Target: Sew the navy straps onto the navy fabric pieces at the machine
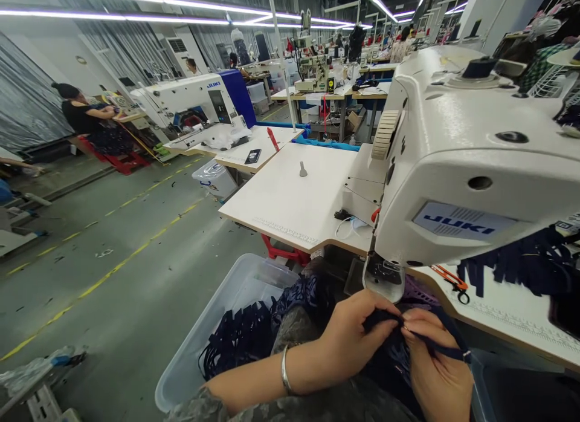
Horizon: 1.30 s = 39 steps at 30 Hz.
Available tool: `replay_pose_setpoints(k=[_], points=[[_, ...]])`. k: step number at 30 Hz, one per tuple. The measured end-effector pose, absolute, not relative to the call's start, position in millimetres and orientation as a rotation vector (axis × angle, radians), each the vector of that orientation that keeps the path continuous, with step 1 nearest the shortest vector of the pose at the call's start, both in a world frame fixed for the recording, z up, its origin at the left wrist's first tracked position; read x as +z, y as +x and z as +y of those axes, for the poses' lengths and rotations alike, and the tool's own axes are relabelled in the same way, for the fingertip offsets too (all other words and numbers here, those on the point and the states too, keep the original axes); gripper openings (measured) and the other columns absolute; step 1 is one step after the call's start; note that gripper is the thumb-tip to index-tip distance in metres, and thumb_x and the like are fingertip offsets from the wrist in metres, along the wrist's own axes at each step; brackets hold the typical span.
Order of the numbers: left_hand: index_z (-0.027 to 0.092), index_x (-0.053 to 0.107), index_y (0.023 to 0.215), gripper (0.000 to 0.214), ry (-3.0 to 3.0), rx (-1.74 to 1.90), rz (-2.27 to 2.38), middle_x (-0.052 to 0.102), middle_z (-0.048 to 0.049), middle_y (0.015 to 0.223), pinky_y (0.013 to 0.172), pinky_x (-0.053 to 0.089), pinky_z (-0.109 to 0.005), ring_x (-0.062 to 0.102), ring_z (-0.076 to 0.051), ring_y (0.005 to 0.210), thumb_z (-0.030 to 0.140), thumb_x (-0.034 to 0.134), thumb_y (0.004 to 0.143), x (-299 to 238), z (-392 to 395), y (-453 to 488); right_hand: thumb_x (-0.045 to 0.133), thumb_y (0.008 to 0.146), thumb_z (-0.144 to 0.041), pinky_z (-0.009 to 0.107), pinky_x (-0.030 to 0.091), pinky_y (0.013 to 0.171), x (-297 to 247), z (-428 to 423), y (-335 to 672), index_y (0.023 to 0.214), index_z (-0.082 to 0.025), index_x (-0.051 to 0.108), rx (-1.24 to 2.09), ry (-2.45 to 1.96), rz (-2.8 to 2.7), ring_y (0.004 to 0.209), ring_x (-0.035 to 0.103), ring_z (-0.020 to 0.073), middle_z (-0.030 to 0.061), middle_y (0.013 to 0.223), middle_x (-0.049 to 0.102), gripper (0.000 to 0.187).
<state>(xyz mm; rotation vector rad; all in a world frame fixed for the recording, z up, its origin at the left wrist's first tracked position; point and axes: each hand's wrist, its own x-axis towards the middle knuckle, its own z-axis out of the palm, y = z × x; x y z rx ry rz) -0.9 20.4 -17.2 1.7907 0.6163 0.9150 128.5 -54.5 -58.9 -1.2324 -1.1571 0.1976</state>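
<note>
Both hands meet just below the needle area of a white JUKI sewing machine [471, 186]. My left hand [342, 334], with a silver bangle on the wrist, pinches dark navy fabric between thumb and fingers. Close beside it, my right hand [437, 364] grips the same navy strap [446, 350], whose end sticks out past the fingers to the right. More dark navy fabric hangs below the hands over my lap. Exactly where the fingertips press together is partly hidden.
At left, a clear plastic bin [181, 355] holds navy straps [240, 334]. Orange-handled thread snips [453, 281] and navy pieces [525, 262] lie on the right tabletop. A grey metal piece [303, 169] is on the white table [281, 198]. A co-worker [86, 116] sits far left.
</note>
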Motion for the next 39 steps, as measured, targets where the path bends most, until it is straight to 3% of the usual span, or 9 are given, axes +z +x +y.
replay_pose_setpoints(k=[16,28,35,39], points=[[0.016,0.067,0.093,0.010,1.930,1.063,0.566,0.071,-0.0057,0.085,0.075,0.055,-0.023,0.067,-0.015,0.079,0.022,0.060,0.089,-23,20,-2,0.064,0.082,-0.004,0.032,0.053,0.071,-58,-55,132,0.094,-0.022,0.060,0.158,-1.184,-1.251,0.082,0.063,0.0168,0.0012,0.089,0.064,0.022],[0.015,0.063,0.112,0.021,2.044,1.157,0.463,0.069,-0.0096,0.100,0.084,0.056,-0.023,0.066,-0.016,0.094,0.021,0.058,0.092,-29,17,-5,0.064,0.078,0.002,0.030,0.051,0.062,-54,-56,133,0.090,-0.022,0.058,0.086,-1.138,-1.282,0.074,0.064,0.0159,0.0004,0.084,0.066,0.027],[0.014,0.071,0.088,0.013,1.807,0.920,0.667,0.071,-0.0045,0.079,0.065,0.050,-0.019,0.065,-0.013,0.069,0.026,0.067,0.085,-27,20,-2,0.061,0.088,-0.026,0.027,0.053,0.070,-47,-58,144,0.094,-0.024,0.058,0.409,-1.451,-1.201,0.087,0.065,0.0179,0.0021,0.090,0.066,0.007],[0.014,0.071,0.086,0.022,1.578,0.772,0.822,0.069,-0.0014,0.075,0.058,0.045,-0.018,0.061,-0.012,0.065,0.035,0.067,0.085,-31,20,2,0.058,0.089,-0.041,0.029,0.052,0.068,-46,-47,154,0.098,-0.025,0.059,0.501,-1.676,-1.210,0.088,0.066,0.0208,0.0030,0.096,0.068,0.018]])
